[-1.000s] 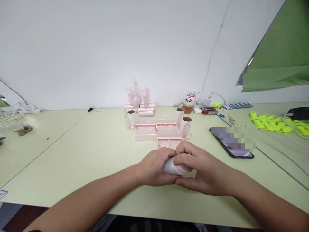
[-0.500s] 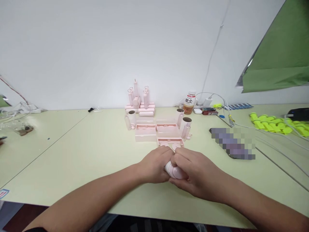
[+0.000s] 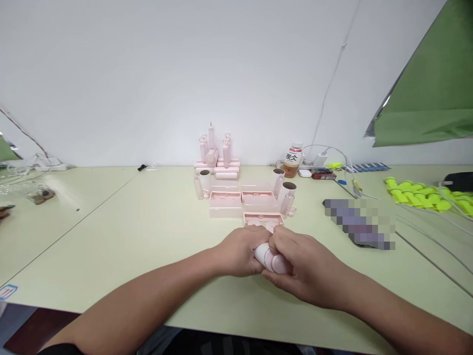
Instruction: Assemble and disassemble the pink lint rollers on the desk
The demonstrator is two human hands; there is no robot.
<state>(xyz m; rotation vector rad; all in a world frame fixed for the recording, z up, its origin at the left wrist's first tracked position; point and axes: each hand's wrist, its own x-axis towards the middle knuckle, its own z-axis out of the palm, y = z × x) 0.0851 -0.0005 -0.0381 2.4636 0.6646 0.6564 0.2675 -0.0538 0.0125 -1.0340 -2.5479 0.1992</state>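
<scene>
Both hands meet low over the table around a small lint roller (image 3: 263, 253), a white roll with pale pink round pieces at its near end. My left hand (image 3: 242, 250) wraps the roll's far side, its fingertips partly hidden. My right hand (image 3: 308, 264) closes over the pink end, thumb underneath and fingers curled on top. Just beyond the hands lies an open pink case (image 3: 263, 215), its near part covered by the fingers. Behind it are two more pink cases with clear covers, the left case (image 3: 225, 207) and the right case (image 3: 258, 199).
Rolls with brown cores, such as this roll (image 3: 288, 190), stand beside clear and pink tubes. Pink lint rollers (image 3: 226, 154) are stacked by the wall. To the right are a labelled bottle (image 3: 292, 160), a blurred-out phone (image 3: 354, 224), cables and yellow-green pieces (image 3: 417, 195).
The white roll shows more between the hands now, and its pink end sits slightly further right. The view has shifted a little; both hands keep their grip.
</scene>
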